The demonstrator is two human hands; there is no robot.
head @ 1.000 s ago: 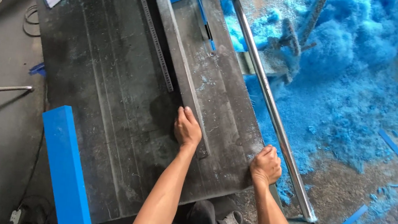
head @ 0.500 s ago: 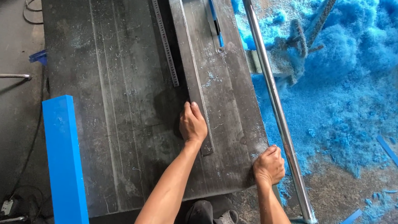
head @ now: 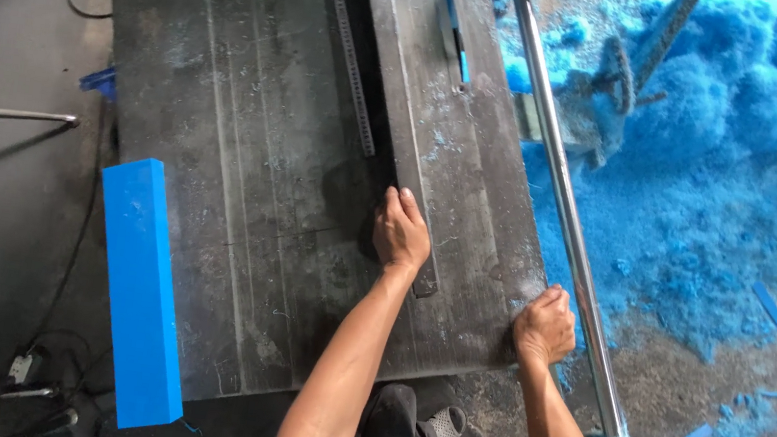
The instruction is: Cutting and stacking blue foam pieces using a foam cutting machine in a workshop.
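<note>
The left hand (head: 401, 233) lies flat, fingers released, on the long grey metal fence bar (head: 399, 116) running across the dark scored steel table (head: 245, 181). The right hand (head: 544, 325) is clenched on the table's near right edge, just beside the polished round steel rail (head: 564, 196). A blue rectangular block (head: 140, 292) stands well left of the fingers

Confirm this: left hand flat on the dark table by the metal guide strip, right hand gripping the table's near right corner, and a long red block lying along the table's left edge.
One detail is wrong: the long block is blue, not red, as the head view shows. The rest holds: the left hand lies flat on the dark table by the metal guide strip, and the right hand grips the table's near right corner.
</note>
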